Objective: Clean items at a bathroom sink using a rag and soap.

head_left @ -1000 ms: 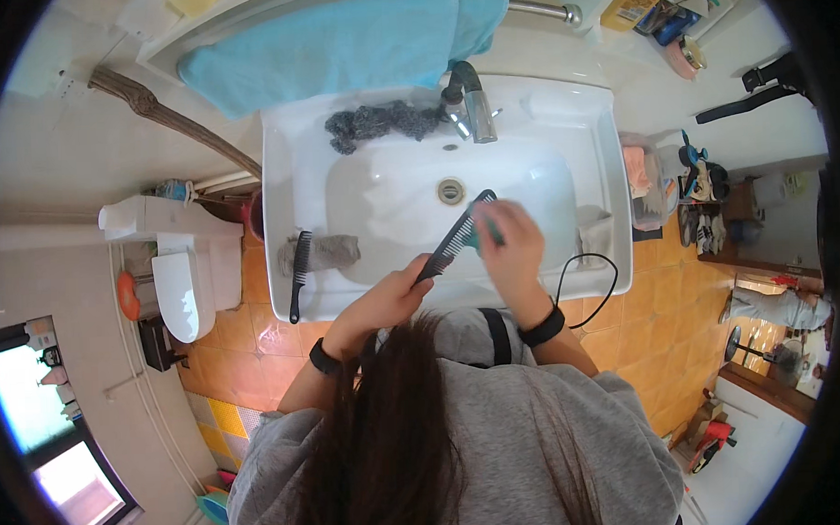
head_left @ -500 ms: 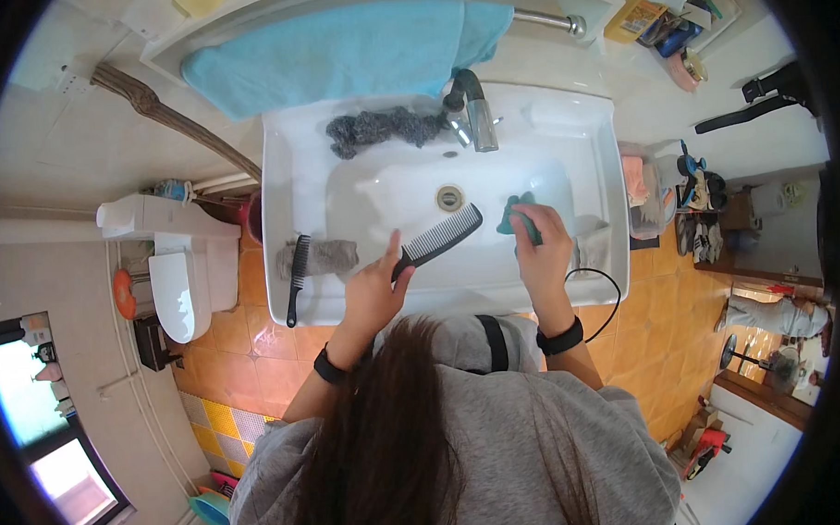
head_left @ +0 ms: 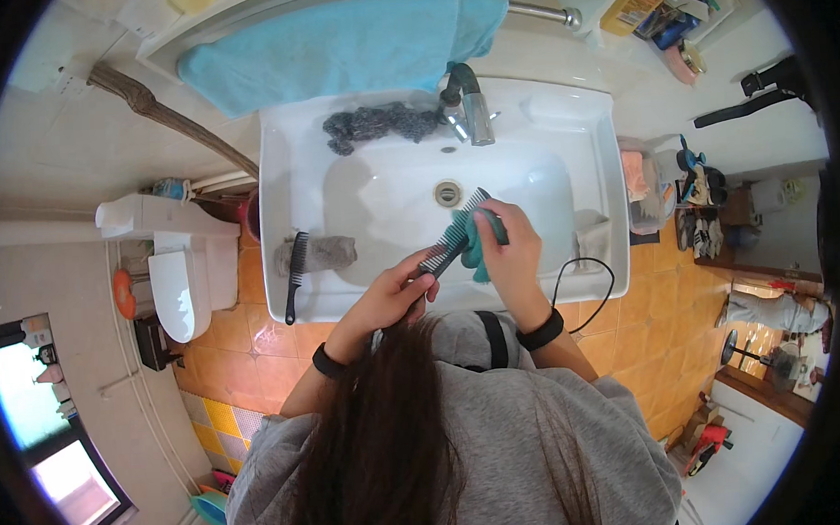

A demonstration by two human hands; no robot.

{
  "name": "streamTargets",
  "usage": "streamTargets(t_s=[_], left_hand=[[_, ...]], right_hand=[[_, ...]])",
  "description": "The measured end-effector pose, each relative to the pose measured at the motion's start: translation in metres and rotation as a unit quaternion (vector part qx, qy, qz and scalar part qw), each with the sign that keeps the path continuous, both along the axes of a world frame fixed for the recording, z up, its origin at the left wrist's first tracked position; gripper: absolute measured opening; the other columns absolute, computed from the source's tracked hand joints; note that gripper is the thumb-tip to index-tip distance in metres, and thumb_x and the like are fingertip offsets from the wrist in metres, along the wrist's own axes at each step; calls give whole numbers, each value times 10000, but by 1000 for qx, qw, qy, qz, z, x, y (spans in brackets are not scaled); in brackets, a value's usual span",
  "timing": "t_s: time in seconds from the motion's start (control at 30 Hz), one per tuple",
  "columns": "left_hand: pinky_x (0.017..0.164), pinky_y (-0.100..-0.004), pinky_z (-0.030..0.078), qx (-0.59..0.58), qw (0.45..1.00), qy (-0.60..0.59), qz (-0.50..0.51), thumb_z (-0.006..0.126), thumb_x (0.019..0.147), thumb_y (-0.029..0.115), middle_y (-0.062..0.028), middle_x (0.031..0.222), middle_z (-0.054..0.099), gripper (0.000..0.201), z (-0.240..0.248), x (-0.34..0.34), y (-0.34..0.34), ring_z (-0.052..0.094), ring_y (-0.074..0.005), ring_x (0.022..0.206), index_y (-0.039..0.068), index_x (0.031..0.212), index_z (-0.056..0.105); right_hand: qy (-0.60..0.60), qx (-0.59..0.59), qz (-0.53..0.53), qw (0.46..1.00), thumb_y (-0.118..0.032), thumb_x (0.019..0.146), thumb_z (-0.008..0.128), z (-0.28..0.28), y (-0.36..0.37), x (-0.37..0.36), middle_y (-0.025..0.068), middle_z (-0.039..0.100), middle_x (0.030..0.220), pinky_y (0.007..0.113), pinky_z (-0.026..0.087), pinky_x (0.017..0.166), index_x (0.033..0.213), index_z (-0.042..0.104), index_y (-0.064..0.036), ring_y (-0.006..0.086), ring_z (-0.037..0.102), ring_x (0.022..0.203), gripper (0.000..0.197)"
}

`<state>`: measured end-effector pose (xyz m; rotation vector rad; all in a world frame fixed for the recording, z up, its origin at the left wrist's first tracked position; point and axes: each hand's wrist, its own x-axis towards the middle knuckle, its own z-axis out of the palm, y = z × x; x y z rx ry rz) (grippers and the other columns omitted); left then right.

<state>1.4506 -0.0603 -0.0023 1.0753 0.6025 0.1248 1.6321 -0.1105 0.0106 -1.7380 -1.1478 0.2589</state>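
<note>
Over the white sink (head_left: 582, 146), my left hand (head_left: 389, 296) grips the handle end of a black wide-tooth comb (head_left: 451, 235), which slants up to the right above the basin. My right hand (head_left: 507, 246) presses a teal cloth (head_left: 475, 247) against the comb's teeth, with a teal stick-like handle poking out by the fingers. A second black comb (head_left: 295, 271) lies on the sink's left rim beside a grey rag (head_left: 323, 254). A dark grey cloth (head_left: 378, 125) lies on the back rim next to the tap (head_left: 475, 108).
A blue towel (head_left: 338, 43) hangs on a rail behind the sink. A toilet (head_left: 175, 271) stands to the left on orange floor tiles. Another grey cloth (head_left: 590, 233) rests on the sink's right rim, and a black cable (head_left: 592, 284) loops below it. Shelves with small items are at right.
My right hand has moved back left onto the comb with the teal cloth. The comb has tilted steeper and come closer to the sink's front edge.
</note>
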Motion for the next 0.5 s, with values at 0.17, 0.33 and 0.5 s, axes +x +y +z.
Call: streamTargets(t_s=[0.17, 0.33, 0.5], left_hand=[[456, -206, 392, 13, 996, -54, 65, 385, 912, 86, -43, 738, 506, 413, 6, 12, -2, 469, -83, 501, 61, 1314, 293], [627, -223, 420, -27, 970, -80, 226, 420, 913, 140, -34, 830, 520, 413, -24, 24, 5, 504, -95, 680, 57, 1305, 318], [899, -261, 361, -68, 933, -149, 321, 423, 915, 163, -53, 1125, 490, 422, -22, 34, 4, 455, -127, 1035, 53, 1308, 313]], right_hand=[[-23, 35, 82, 996, -54, 744, 617, -8, -3, -14, 103, 597, 804, 317, 466, 599, 866, 584, -51, 271, 585, 698, 126], [67, -20, 108, 992, -85, 765, 616, -7, -12, -25, 111, 598, 793, 309, 463, 595, 872, 590, -40, 267, 589, 684, 119], [21, 23, 49, 998, -77, 765, 618, -1, -6, -21, 116, 600, 790, 312, 465, 604, 872, 590, -33, 266, 594, 691, 119]])
